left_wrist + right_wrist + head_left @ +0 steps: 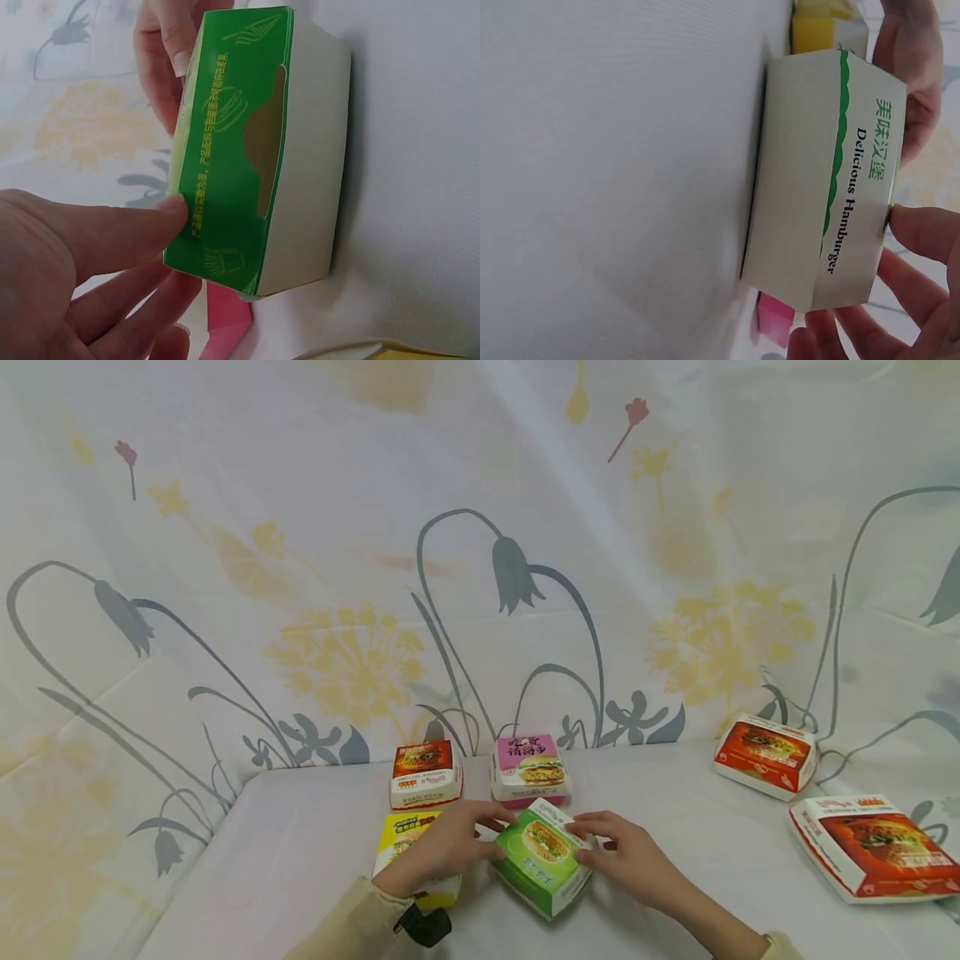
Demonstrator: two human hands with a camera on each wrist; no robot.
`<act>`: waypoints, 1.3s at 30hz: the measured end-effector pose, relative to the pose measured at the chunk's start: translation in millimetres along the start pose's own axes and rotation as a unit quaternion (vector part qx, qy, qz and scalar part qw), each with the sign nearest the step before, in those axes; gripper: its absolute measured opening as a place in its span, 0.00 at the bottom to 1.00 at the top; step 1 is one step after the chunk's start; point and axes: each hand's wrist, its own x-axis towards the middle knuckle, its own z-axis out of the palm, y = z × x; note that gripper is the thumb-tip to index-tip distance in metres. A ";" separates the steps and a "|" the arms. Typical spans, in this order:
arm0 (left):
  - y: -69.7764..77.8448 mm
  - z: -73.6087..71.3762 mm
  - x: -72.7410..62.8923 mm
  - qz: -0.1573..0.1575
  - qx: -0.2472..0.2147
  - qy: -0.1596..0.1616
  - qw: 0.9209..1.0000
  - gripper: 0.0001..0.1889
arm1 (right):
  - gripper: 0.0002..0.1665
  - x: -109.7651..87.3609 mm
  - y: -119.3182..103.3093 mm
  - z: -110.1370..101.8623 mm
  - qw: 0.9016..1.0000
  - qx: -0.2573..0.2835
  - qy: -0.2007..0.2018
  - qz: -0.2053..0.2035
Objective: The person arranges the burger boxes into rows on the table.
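Note:
A green and white hamburger box [542,860] sits turned at an angle on the white-covered table, held between both hands. My left hand [452,845] grips its left corner; in the left wrist view the thumb [142,231] presses the edge of the green side. On the opposite corner, my right hand [630,858] pinches the box with the thumb on the near edge and the fingers at the far side. "Delicious Hamburger" is printed on the white side in the right wrist view. Partly hidden under the left forearm lies a yellow burger box [395,833].
Behind the hands stand a red burger box [424,768] and a pink one [529,767]. Two more red boxes lie at the right, one farther back [767,755] and a larger, nearer box [873,847]. A flower-printed cloth [480,635] rises behind the table.

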 end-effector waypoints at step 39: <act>12.8 14.9 2.8 0.011 0.106 -0.071 0.992 0.46 | 0.35 -3.2 1.6 4.1 0.995 -0.064 0.033 -0.068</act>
